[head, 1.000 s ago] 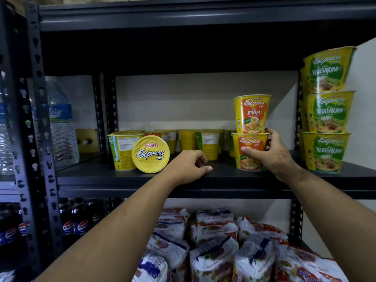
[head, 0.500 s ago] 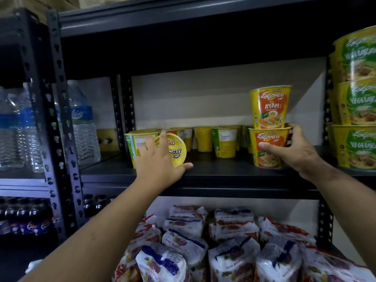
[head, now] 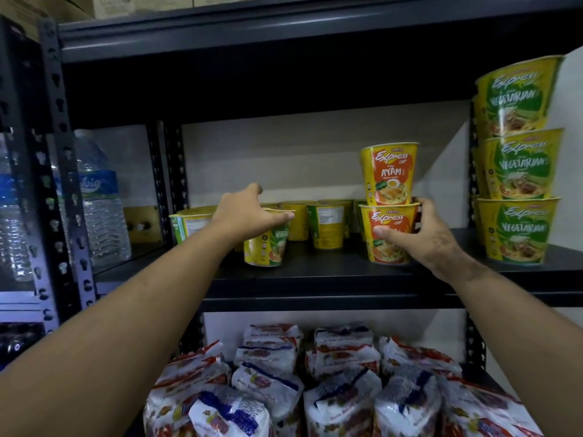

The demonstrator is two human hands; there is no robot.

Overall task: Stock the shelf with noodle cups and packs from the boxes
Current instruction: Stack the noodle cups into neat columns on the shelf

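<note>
Black metal shelf (head: 315, 272): a green vegetarian cup (head: 266, 244), upright, is gripped at the rim by the left hand (head: 244, 212). At 3 o'clock of it, the lower orange cup (head: 389, 234) of a two-high stack is held by the right hand (head: 422, 238). Noodle packs (head: 315, 383) are piled at 6 o'clock.

Shop stockroom: metal shelving (head: 315, 288) stacked with noodle cups (head: 517, 165)

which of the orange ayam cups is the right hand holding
The lower orange cup, standing on the shelf. The right hand grips its side, while the upper orange cup stacked on top of it is untouched.
</note>
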